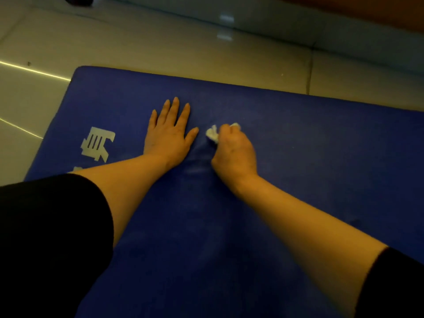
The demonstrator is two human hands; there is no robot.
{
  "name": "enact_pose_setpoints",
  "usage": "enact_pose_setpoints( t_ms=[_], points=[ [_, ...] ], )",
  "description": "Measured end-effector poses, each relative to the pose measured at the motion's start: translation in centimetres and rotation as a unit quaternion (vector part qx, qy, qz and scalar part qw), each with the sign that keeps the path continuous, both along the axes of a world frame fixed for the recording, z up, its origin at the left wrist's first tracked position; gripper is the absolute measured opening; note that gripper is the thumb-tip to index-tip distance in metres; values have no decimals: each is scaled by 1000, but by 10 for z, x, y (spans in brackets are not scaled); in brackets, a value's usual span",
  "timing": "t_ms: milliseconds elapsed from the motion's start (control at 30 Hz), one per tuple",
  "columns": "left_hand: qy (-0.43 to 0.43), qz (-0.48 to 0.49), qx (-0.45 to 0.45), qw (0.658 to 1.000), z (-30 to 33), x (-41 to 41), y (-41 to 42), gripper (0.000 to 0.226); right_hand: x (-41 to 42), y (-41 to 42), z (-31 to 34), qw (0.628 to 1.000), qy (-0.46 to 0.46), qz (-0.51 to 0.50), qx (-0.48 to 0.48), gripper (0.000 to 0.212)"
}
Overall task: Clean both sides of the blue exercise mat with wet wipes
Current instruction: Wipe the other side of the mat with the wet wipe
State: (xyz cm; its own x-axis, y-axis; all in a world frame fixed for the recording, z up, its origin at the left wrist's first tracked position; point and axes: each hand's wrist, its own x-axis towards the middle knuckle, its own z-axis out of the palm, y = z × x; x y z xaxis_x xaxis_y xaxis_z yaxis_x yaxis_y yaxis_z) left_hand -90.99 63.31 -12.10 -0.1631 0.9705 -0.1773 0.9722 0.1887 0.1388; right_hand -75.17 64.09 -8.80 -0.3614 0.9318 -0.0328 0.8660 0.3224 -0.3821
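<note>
The fingers of the right hand (231, 150) curl tight around a bunched white wipe (212, 134), which pokes out past the knuckles and presses on the blue mat (298, 157). Just beside it, the left hand (168, 134) lies flat on the mat, fingers straight and slightly spread, palm down, bracing the surface.

The mat puckers into soft folds between the two hands, so a hard stroke could drag it into a crease and leave part of it unwiped. The wad is small, too; it may dry out or shed bits. Only one face shows, so the other side probably remains to be done.

The mat lies flat on a pale, glossy tiled floor (160, 42), with white printed characters (97, 143) near its left edge. Dark sleeves (46, 237) cover the upper arms. The light is dim and yellowish.
</note>
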Motion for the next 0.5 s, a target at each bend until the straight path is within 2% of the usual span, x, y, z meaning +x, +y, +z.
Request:
enact_pose_setpoints(
  t_ms=[100, 133, 233, 300, 367, 467, 500],
  points=[
    [-27, -3, -20, 999, 6, 10, -24, 64, -1, -26, -4, 995, -9, 104, 1, 20],
    [-40, -11, -18, 999, 8, 12, -37, 64, 9, -26, -3, 995, -12, 101, 10, 15],
    [-56, -32, -16, 998, 12, 17, -84, 65, 45, -11, -4, 998, 26, -48, 35, 6],
    [-51, -28, -20, 998, 14, 26, -109, 63, 53, -10, -2, 993, 16, -114, 31, 9],
    [-55, -10, -24, 998, 14, 35, -121, 63, 34, -28, 4, 997, 22, -66, 22, 17],
    [-90, 7, -31, 995, 21, 44, -131, 63, 10, -75, 4, 993, 15, 113, -28, 24],
    [-100, 8, -35, 994, 24, 45, -138, 63, 13, -86, 1, 989, -3, 144, -33, 23]
  ],
)
